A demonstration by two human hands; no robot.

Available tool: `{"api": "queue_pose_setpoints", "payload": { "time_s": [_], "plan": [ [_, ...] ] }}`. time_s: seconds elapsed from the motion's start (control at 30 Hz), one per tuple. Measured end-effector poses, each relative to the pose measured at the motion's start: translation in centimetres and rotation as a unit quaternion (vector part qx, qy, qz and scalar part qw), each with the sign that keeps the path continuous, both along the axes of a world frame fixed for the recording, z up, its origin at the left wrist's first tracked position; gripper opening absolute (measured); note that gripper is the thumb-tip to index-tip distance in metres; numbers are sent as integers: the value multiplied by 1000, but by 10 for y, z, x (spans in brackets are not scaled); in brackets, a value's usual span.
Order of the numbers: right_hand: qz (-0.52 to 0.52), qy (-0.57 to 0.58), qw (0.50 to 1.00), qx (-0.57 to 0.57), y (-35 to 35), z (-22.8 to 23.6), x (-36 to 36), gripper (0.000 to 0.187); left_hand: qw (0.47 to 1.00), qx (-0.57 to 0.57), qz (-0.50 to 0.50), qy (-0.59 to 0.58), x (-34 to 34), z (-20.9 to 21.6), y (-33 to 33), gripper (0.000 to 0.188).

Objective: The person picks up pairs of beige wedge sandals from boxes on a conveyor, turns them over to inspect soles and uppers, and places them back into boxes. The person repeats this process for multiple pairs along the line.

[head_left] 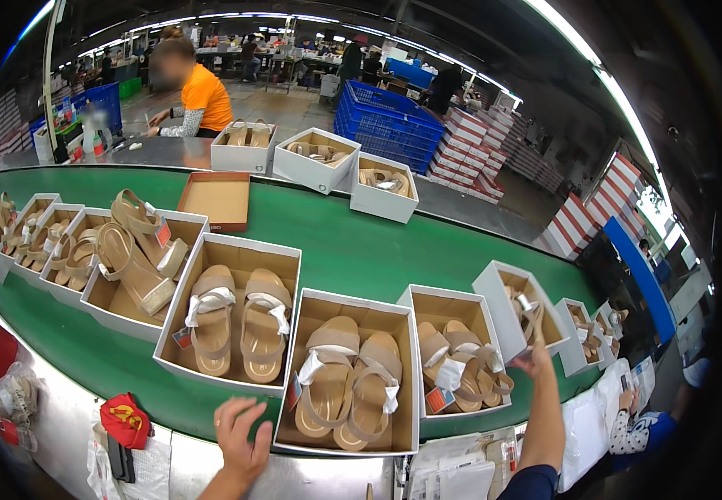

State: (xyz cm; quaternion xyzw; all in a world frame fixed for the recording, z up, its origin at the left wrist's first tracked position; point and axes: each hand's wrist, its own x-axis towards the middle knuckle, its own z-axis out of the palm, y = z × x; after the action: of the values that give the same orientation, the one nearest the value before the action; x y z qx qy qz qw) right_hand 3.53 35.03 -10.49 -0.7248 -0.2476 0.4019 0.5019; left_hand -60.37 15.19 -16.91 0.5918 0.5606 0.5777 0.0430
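Observation:
My left hand [243,433] is open with its fingers apart, at the near edge of the green belt. It is just left of a white shoebox [353,446] holding a pair of beige sandals [328,383]. My right hand [534,360] grips the near wall of another shoebox [494,312], which sits tilted on the belt's right side. The sandals [524,304] in that box are partly hidden by its wall and my fingers. Between these boxes stands an open shoebox [418,304] with sandals and white tissue. Left of the nearest box is one more shoebox [211,250] with a sandal pair.
Several open sandal boxes [127,321] line the green conveyor belt [353,246] to the left. A brown box lid [213,202] lies across the belt. Boxes [315,171] stand on the far ledge. A co-worker in orange [207,96] is beyond, near blue crates [386,125].

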Motion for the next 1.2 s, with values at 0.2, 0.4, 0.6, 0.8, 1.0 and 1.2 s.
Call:
{"api": "queue_pose_setpoints", "payload": {
  "time_s": [0.2, 0.4, 0.6, 0.8, 1.0, 1.2],
  "plan": [
    [26, -90, 995, 38, 101, 82, -37, 51, 983, -179, -19, 40, -5, 20, 75, 15],
    [108, 41, 987, 110, 209, 69, -229, 41, 987, -147, 33, 60, -5, 7, 81, 16],
    [158, 49, 980, 106, 309, 33, -366, 47, 985, -171, 5, 30, -12, 15, 79, 17],
    [135, -127, 948, 257, 296, 30, -429, 60, 961, -218, -135, 106, -35, 22, 69, 39],
    [195, -408, 857, 247, 146, 59, -337, 44, 917, -214, -304, 144, -48, 31, 67, 67],
    [350, -608, 680, -211, -13, 103, -251, 36, 915, -231, -276, 182, -43, 42, 52, 65]
  ]
}}
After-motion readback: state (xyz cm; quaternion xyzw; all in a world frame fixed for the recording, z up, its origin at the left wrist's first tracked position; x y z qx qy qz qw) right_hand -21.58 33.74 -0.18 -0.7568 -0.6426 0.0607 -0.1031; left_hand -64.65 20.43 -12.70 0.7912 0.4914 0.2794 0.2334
